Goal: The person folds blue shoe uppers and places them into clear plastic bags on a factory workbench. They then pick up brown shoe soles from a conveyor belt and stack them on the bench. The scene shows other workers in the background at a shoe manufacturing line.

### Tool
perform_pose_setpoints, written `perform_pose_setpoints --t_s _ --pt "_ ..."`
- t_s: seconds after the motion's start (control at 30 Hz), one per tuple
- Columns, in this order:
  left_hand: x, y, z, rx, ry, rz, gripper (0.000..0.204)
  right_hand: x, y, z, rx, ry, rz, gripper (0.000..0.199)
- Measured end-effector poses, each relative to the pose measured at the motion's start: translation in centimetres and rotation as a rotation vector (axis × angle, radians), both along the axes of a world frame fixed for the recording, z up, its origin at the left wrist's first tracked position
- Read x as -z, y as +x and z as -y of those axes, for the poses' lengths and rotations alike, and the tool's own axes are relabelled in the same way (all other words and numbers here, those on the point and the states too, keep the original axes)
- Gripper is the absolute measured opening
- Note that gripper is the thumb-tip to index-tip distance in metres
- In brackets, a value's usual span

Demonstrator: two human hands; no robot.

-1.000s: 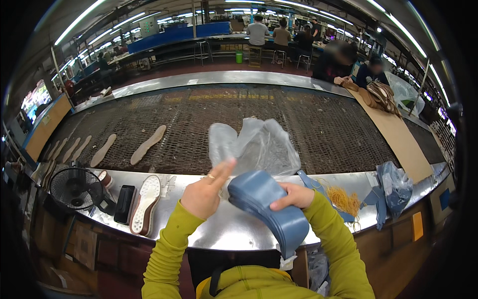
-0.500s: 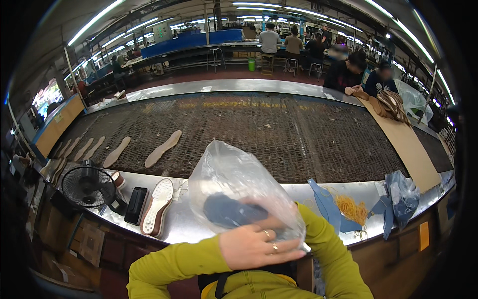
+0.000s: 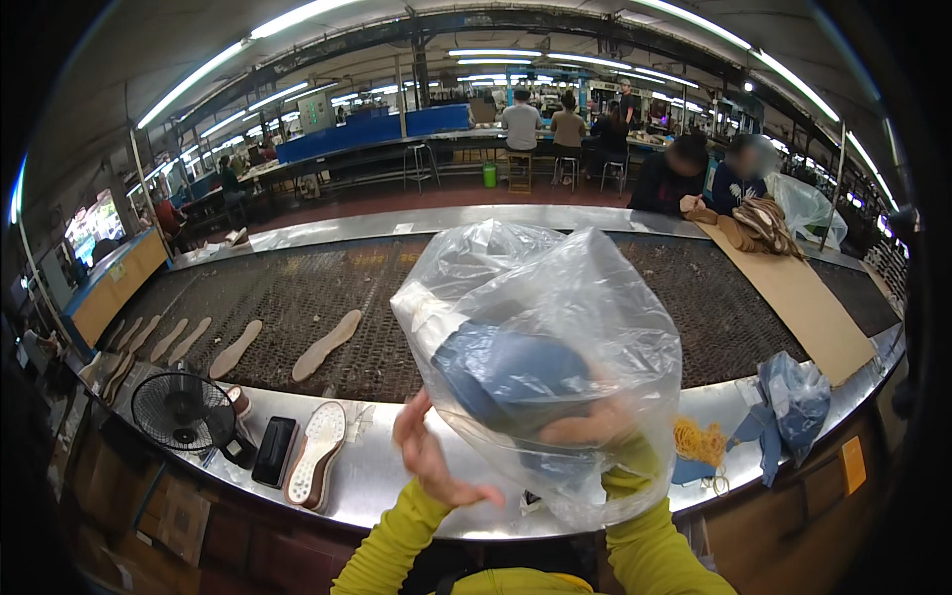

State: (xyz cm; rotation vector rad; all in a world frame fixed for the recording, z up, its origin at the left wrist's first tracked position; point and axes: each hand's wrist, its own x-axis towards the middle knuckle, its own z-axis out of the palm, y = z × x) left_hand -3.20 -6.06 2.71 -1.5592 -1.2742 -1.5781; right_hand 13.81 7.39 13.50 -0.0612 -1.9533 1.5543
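A large clear plastic bag (image 3: 625, 288) is held up above the near metal edge of the table. Inside it is a bundle of blue flat shoe pieces (image 3: 511, 372), tilted, with a whitish patch at its left end. My right hand (image 3: 595, 421) is inside the bag, gripping the bundle's lower right; some of its fingers are hidden and blurred. My left hand (image 3: 436, 461) is just left of and below the bag, fingers apart and holding nothing.
Several tan insoles (image 3: 327, 345) lie on the mesh conveyor (image 3: 297, 273). Along the near edge are a black fan (image 3: 183, 412), a black case (image 3: 275, 451), a shoe sole (image 3: 319, 451), yellow cord (image 3: 699, 441) and a bagged blue bundle (image 3: 796, 397). Two people (image 3: 739, 174) work at the far right.
The bag has risen and moved right, with my right hand still inside it. My left hand has come off the bag and moved left, its fingers spreading. My view has tipped up a little.
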Motion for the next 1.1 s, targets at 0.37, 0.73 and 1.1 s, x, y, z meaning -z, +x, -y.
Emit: perform_pose_setpoints --t_s 0.37,0.73,1.1 --pt "-4.9 -1.3 -7.5 0.016 0.191 0.179 0.111 -0.4 0.7 2.4 0.005 -0.042 -0.071 0.062" --pt "-6.7 -1.1 -8.4 0.523 -0.240 0.772 0.040 0.2 2.2 1.2 0.057 -0.091 -0.199 0.055" --pt "5.1 3.5 -3.0 0.223 -0.924 0.457 0.044 8.5 0.3 -8.5 0.230 -0.403 -0.333 0.047"
